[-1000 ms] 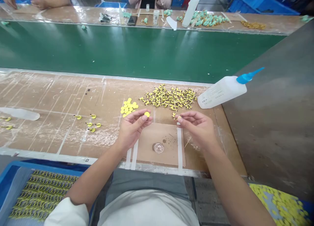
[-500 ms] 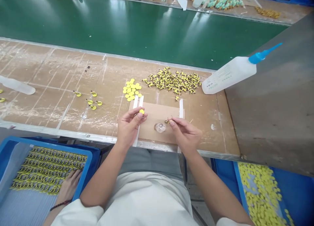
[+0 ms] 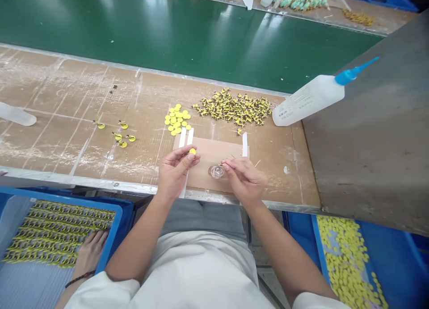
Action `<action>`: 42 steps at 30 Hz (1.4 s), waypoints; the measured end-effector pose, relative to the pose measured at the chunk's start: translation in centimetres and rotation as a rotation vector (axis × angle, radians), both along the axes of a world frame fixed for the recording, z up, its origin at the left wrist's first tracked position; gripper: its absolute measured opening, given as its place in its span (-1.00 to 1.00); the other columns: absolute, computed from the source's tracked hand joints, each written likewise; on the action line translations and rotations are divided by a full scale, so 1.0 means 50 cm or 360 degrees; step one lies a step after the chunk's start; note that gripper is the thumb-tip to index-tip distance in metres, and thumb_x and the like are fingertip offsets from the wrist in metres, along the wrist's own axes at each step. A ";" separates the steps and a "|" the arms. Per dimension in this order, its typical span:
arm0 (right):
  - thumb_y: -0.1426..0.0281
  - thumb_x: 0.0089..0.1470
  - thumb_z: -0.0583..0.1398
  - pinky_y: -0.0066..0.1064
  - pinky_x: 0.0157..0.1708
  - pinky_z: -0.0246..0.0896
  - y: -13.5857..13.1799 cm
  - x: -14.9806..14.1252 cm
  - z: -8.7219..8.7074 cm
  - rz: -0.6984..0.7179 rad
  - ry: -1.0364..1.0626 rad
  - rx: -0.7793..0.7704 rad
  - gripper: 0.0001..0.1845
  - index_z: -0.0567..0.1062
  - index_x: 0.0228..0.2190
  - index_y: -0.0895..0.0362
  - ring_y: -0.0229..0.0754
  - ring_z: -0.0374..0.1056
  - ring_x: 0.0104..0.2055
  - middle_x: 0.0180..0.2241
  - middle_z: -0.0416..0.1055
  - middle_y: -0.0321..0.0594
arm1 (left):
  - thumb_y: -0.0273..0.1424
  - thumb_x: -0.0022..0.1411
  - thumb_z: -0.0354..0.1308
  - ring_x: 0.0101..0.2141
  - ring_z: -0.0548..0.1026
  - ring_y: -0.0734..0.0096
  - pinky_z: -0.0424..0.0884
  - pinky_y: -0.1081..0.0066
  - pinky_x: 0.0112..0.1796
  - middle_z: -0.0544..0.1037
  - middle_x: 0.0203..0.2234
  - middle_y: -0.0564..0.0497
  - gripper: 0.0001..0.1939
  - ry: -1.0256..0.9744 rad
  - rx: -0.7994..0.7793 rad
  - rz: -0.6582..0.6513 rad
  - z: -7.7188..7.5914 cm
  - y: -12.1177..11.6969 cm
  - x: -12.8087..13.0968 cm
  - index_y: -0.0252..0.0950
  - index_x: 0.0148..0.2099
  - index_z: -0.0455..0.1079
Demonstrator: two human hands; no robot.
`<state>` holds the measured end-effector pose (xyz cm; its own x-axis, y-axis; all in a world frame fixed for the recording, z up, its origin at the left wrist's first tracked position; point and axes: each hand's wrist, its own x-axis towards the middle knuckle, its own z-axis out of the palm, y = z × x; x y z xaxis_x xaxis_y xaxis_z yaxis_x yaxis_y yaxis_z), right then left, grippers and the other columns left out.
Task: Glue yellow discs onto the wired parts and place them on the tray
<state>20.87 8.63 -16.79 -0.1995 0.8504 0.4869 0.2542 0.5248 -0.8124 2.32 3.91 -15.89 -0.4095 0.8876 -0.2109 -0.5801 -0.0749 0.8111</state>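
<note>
My left hand (image 3: 172, 173) pinches a round yellow disc (image 3: 192, 151) between thumb and fingertips, above the left edge of a cardboard sheet (image 3: 208, 150). At the rim of a small clear cup (image 3: 216, 171), my right hand (image 3: 247, 178) is closed in a pinch. A tiny yellow-and-dark figure piece (image 3: 221, 164) is in its fingertips, mostly hidden by them. A thin stick (image 3: 258, 163) shows just behind that hand. Loose yellow discs (image 3: 177, 119) lie beyond my left hand, and a heap of yellow-and-dark figure pieces (image 3: 234, 108) lies farther back.
A white bottle with a blue nozzle (image 3: 310, 99) leans by a metal panel (image 3: 365, 135) at right. Several disc-mounted figures (image 3: 123, 126) stand at left. Another person's hand (image 3: 90, 251) reaches into a blue tray (image 3: 115, 228). A bin of yellow discs (image 3: 345, 251) is lower right.
My right hand has moved slightly left, bringing the small figure piece to the cup's rim. My left hand keeps its pinch on the disc. The whole view has shifted a little.
</note>
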 end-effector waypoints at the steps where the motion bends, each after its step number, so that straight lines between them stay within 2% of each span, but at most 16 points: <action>1: 0.40 0.09 0.32 -0.11 -0.22 0.48 0.000 0.000 -0.001 0.0010 0.0007 0.0000 -0.84 0.63 -0.25 -0.08 -0.08 0.52 -0.31 -0.32 0.62 -0.24 | -0.37 0.02 0.45 -0.31 0.61 0.46 0.55 0.47 -0.20 0.65 -0.21 -0.02 -0.73 -0.0003 0.0006 -0.0002 0.000 0.000 0.000 -0.22 -0.17 0.61; 7: 0.36 0.09 0.32 -0.10 -0.25 0.49 0.002 -0.002 0.000 -0.0009 -0.0023 -0.0054 -0.88 0.64 -0.28 -0.08 -0.07 0.52 -0.33 -0.33 0.62 -0.23 | -0.35 0.03 0.44 -0.30 0.62 0.45 0.55 0.47 -0.20 0.65 -0.21 -0.02 -0.73 -0.0008 -0.0004 -0.0014 0.000 0.000 -0.001 -0.22 -0.17 0.60; 14: 0.45 0.09 0.32 -0.15 -0.26 0.47 0.003 -0.004 0.003 0.0064 0.0041 0.0012 -0.78 0.64 -0.24 -0.10 -0.09 0.51 -0.32 -0.32 0.62 -0.26 | -0.37 0.04 0.44 -0.30 0.62 0.47 0.55 0.50 -0.20 0.65 -0.21 -0.02 -0.74 -0.0032 0.0023 -0.0017 -0.002 0.000 -0.001 -0.23 -0.16 0.61; 22: 0.52 0.07 0.32 -0.18 -0.27 0.45 0.006 -0.003 -0.002 0.0109 0.0088 0.0076 -0.75 0.64 -0.22 -0.04 -0.12 0.51 -0.32 -0.32 0.62 -0.23 | -0.39 0.07 0.42 -0.31 0.62 0.50 0.56 0.53 -0.21 0.65 -0.21 -0.02 -0.75 -0.0018 0.0064 -0.0030 -0.007 0.000 -0.003 -0.23 -0.15 0.61; 26: 0.49 0.11 0.31 -0.16 -0.23 0.45 0.008 0.000 0.002 0.0100 0.0153 0.0065 -0.74 0.63 -0.18 -0.06 -0.11 0.51 -0.29 -0.29 0.62 -0.22 | -0.38 0.05 0.43 -0.31 0.62 0.48 0.55 0.52 -0.21 0.65 -0.21 -0.02 -0.74 -0.0015 0.0045 -0.0016 -0.008 0.001 -0.004 -0.23 -0.16 0.61; 30: 0.48 0.12 0.30 -0.17 -0.23 0.44 0.016 0.009 0.005 0.0087 0.0046 0.0166 -0.71 0.61 -0.13 -0.07 -0.11 0.50 -0.28 -0.29 0.61 -0.22 | -0.38 0.05 0.43 -0.31 0.62 0.49 0.55 0.52 -0.22 0.65 -0.21 -0.02 -0.75 -0.0026 0.0030 -0.0022 -0.005 0.002 -0.004 -0.22 -0.16 0.60; 37: 0.60 0.07 0.30 -0.20 -0.25 0.40 0.025 0.008 0.004 0.0183 -0.0041 0.0337 -0.60 0.60 -0.11 -0.05 -0.13 0.48 -0.29 -0.30 0.59 -0.21 | -0.40 0.06 0.42 -0.32 0.62 0.50 0.55 0.54 -0.23 0.65 -0.21 -0.02 -0.76 -0.0044 0.0043 -0.0022 -0.003 0.001 -0.004 -0.23 -0.16 0.61; 42: 0.56 0.08 0.29 -0.18 -0.26 0.42 0.025 0.005 0.007 0.0187 -0.0087 0.0390 -0.66 0.60 -0.14 -0.04 -0.13 0.49 -0.32 -0.32 0.59 -0.21 | -0.41 0.07 0.41 -0.31 0.62 0.51 0.55 0.54 -0.22 0.65 -0.21 -0.01 -0.77 -0.0042 0.0052 -0.0027 -0.005 0.000 -0.005 -0.23 -0.16 0.60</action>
